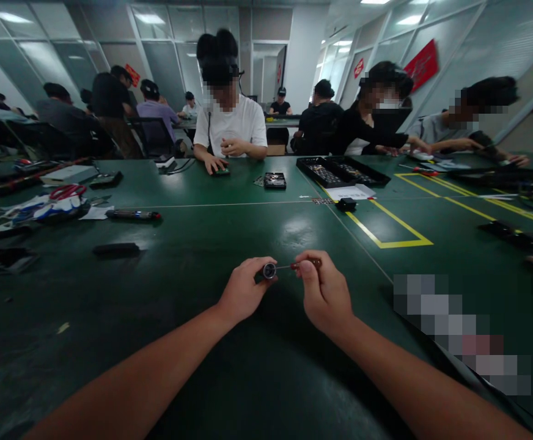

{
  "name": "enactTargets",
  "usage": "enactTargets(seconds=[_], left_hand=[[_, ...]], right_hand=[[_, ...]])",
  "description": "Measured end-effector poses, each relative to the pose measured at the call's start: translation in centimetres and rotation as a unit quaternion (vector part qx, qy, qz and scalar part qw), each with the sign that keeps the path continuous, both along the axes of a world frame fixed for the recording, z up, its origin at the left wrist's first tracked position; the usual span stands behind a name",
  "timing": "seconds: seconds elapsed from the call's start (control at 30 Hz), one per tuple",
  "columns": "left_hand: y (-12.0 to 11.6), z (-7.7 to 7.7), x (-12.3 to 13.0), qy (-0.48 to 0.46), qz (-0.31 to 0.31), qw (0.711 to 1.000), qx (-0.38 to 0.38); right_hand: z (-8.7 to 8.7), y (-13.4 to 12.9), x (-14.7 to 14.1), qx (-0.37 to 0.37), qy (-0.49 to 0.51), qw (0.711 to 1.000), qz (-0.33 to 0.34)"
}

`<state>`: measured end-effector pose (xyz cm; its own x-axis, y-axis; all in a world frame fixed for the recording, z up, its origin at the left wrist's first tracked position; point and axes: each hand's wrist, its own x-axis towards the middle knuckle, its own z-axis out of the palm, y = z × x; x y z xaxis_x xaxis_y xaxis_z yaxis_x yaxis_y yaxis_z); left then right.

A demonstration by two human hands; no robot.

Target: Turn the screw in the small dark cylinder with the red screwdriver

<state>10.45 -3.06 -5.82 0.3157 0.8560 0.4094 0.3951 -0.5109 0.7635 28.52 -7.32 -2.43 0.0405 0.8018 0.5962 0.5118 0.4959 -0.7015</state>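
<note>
My left hand (243, 290) is closed around a small dark cylindrical part (269, 271), whose round open end with a silvery rim faces me. In my right hand (325, 290) is a small screwdriver (313, 263), gripped by its brownish handle between thumb and fingers. Its thin metal shaft points left, with the tip at or very near the right side of the cylinder's rim; whether it touches cannot be told. Both hands are just above the green table (202, 238). The far side of the cylindrical part is hidden by my fingers.
To the left lie a black elongated object (116, 249), a pen-like tool (133, 214) and gloves (60, 205). Beyond my hands are a small black tray (275, 180), a compartment box of parts (321, 172) and a black block (346, 205). Co-workers sit across and to the right.
</note>
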Motion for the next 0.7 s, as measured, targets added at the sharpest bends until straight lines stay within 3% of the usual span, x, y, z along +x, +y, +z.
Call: enactTargets(seconds=[0.1, 0.2, 0.27, 0.47, 0.7], left_hand=[[0.2, 0.4, -0.2, 0.018, 0.003, 1.0, 0.019], [0.6, 0.7, -0.5, 0.047, -0.021, 0.998, 0.039], [0.8, 0.8, -0.7, 0.062, -0.029, 0.997, 0.041], [1.1, 0.3, -0.9, 0.054, -0.004, 0.998, 0.018], [1.1, 0.5, -0.8, 0.062, -0.001, 0.998, 0.03]], right_hand=[[-0.1, 1.3, 0.2, -0.064, 0.129, 0.989, -0.017], [-0.4, 3.0, 0.7, -0.203, 0.312, 0.927, 0.052], [-0.6, 3.7, 1.0, -0.221, 0.366, 0.902, 0.057], [-0.6, 2.8, 0.7, -0.104, 0.262, 0.959, -0.007], [-0.2, 1.8, 0.5, -0.056, 0.169, 0.984, -0.019]])
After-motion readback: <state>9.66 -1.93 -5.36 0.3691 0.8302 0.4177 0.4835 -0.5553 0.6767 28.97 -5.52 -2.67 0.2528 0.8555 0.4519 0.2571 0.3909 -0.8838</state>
